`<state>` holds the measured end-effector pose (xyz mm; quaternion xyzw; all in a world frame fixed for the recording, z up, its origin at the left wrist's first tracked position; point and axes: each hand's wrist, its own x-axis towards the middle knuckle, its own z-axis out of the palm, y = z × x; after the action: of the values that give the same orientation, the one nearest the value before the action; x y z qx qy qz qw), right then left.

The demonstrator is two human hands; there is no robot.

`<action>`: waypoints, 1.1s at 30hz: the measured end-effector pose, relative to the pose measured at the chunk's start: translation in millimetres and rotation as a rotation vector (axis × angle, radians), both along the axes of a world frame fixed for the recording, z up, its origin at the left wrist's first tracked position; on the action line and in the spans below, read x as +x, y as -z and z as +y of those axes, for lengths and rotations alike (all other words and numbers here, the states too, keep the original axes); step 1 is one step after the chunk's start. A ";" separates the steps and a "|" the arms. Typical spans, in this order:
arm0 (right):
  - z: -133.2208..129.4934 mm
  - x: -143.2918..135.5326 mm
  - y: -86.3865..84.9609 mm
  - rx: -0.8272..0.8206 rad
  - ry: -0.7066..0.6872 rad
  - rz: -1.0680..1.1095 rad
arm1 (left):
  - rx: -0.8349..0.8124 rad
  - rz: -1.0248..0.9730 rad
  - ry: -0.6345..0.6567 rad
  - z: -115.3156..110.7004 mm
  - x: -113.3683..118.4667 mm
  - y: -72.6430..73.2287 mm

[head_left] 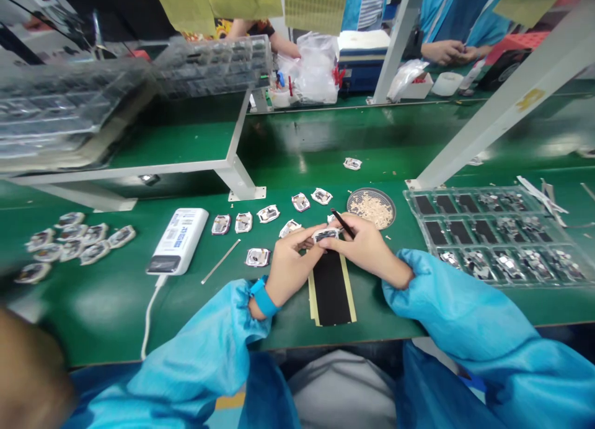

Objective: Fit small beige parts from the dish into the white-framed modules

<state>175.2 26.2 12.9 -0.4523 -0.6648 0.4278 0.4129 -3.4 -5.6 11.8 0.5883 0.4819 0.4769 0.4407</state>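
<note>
Above the middle of the bench, my left hand (pixel 292 261) pinches a small white-rimmed watch case (pixel 326 234) by its left side. My right hand (pixel 369 248) steadies the same case with its thumb and grips a thin, dark, pen-like tool (pixel 343 223) that points up to the left. Fingers hide part of the case. Right below both hands lies a black pad (pixel 331 296) with pale yellow edges. Similar cases lie about: one (pixel 257 257) beside my left wrist, one (pixel 268 214) farther back, and one (pixel 321 196) beyond my fingers.
A round dish (pixel 392 203) of beige bits stands behind my right hand. Right of it is a clear compartment tray (pixel 409 196) of parts. A white power bank (pixel 186 237) with a cable and a pile of cases (pixel 72 248) are left. White posts (pixel 242 178) hold a shelf. Co-workers sit opposite.
</note>
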 end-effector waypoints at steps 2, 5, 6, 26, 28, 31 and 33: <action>1.4 6.9 -4.4 0.116 0.037 -0.035 | 0.039 0.086 -0.001 0.2 -1.1 -0.5; 0.8 13.0 -11.1 0.284 0.010 -0.080 | 0.152 0.225 -0.010 -0.5 -2.8 -2.6; 0.5 13.8 -12.1 0.330 -0.022 -0.093 | 0.180 0.246 -0.008 -0.7 -3.4 -3.0; 2.8 21.9 -2.8 0.392 -0.227 -0.194 | 0.207 0.321 0.027 -0.5 -5.8 -1.6; 10.3 33.1 -6.2 0.386 -0.155 -0.193 | 0.115 0.268 0.016 0.6 -7.0 -1.0; 24.0 58.5 -11.5 0.387 0.085 -0.392 | -0.038 0.153 0.021 3.0 -9.6 -0.7; 28.7 69.6 -14.0 0.377 0.206 -0.501 | -0.105 0.087 0.033 4.5 -10.6 -1.1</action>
<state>244.9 54.9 26.9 -0.5241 -0.7639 0.1286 0.3539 -14.0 -1.1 12.9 0.5925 0.5150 0.4178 0.4574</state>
